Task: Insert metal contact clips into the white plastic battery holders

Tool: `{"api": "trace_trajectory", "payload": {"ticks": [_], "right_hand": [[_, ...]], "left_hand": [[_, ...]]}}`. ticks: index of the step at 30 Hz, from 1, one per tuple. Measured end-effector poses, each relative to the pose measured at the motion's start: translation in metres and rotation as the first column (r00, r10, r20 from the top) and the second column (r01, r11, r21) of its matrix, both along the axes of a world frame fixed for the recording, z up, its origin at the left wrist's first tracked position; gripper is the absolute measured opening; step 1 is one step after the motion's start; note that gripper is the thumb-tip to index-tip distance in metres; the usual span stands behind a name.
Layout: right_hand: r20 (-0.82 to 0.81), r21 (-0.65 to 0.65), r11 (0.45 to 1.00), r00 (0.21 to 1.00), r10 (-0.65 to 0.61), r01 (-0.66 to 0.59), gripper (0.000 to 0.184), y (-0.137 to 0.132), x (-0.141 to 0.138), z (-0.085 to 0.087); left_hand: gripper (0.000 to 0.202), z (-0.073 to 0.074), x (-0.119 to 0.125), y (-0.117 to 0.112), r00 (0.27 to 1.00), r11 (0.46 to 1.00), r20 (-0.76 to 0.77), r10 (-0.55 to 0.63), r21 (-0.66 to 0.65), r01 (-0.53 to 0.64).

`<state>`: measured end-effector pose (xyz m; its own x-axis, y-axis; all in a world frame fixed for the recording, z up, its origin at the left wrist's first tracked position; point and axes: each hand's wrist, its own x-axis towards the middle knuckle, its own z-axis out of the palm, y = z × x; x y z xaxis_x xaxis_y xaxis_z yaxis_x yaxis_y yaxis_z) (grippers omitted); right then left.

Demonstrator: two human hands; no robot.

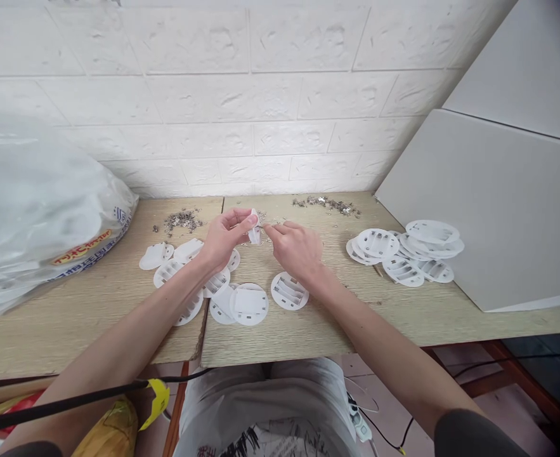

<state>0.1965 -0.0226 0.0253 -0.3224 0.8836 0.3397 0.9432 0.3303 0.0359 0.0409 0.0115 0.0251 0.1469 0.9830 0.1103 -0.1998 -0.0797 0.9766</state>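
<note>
Clamping a white plastic piece (255,236) tilted up between the left hand's (227,236) thumb and fingers, seemingly to present an edge to the right hand (299,249). Poised close by with right fingertips; cannot tell whether gripping anything. Held above the table (270,339), with metal bits (327,204) beyond and white discs (251,304) nearer, apparently for easy reach.

On the tabletop (327,333), before the wall (280,95), we list: far left, a bag (37,216); far right, a panel (493,216); toward the back, a heap of bits (183,221) left of the left hand (229,233), a second heap (330,204) behind the right hand (296,249); under the left forearm (151,320), grouped discs (167,271); nearer us, a single disc (286,292); beside the panel, overlapping discs (432,231).
</note>
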Motion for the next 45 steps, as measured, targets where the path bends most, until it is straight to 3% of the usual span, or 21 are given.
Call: {"api": "trace_trajectory", "payload": {"ticks": [10, 16, 23, 27, 32, 35, 38, 41, 43, 45], "right_hand": [[-0.013, 0.06, 0.998, 1.0, 0.008, -0.007, 0.035, 0.002, -0.002, -0.007], [-0.069, 0.042, 0.999, 0.997, -0.021, 0.024, 0.036, 0.004, -0.003, -0.002], [-0.271, 0.079, 0.994, 0.961, -0.048, 0.072, 0.034, 0.011, 0.002, -0.005], [-0.427, 0.026, 0.993, 0.9, -0.091, 0.113, 0.03, 0.015, 0.008, -0.008], [-0.494, -0.007, 0.998, 0.867, -0.061, 0.066, 0.03, 0.017, 0.008, -0.007], [-0.664, -0.106, 0.994, 0.746, -0.052, -0.024, 0.028, 0.021, 0.007, -0.009], [-0.876, -0.197, 0.955, 0.477, -0.069, -0.223, 0.023, 0.026, 0.007, -0.012], [-0.963, -0.183, 0.923, 0.249, -0.1, -0.339, 0.022, 0.029, 0.008, -0.014], [-0.978, -0.16, 0.93, 0.184, -0.102, -0.33, 0.025, 0.03, 0.007, -0.014], [-0.981, -0.146, 0.943, 0.167, -0.099, -0.298, 0.026, 0.029, 0.007, -0.013]], "left_hand": [[0.038, -0.003, 0.002, -0.001, 0.998, 0.999, 0.063, -0.012, -0.029, 0.014], [0.033, 0.0, 0.002, 0.003, 0.988, 0.997, 0.152, -0.026, -0.072, 0.037], [0.033, 0.001, -0.001, 0.008, 0.966, 0.989, 0.255, -0.05, -0.121, 0.083], [0.031, -0.003, -0.002, 0.01, 0.963, 0.99, 0.267, -0.029, -0.127, 0.065], [0.029, -0.003, -0.002, 0.011, 0.962, 0.988, 0.273, -0.023, -0.141, 0.064], [0.027, -0.003, -0.002, 0.01, 0.959, 0.987, 0.281, -0.038, -0.138, 0.079], [0.026, -0.002, -0.003, 0.008, 0.959, 0.986, 0.264, -0.099, -0.103, 0.13], [0.028, -0.002, -0.002, 0.006, 0.959, 0.979, 0.22, -0.179, -0.057, 0.196], [0.031, -0.002, -0.002, 0.005, 0.967, 0.981, 0.18, -0.182, -0.034, 0.191], [0.032, -0.002, -0.002, 0.003, 0.984, 0.991, 0.123, -0.131, 0.014, 0.13]]}}
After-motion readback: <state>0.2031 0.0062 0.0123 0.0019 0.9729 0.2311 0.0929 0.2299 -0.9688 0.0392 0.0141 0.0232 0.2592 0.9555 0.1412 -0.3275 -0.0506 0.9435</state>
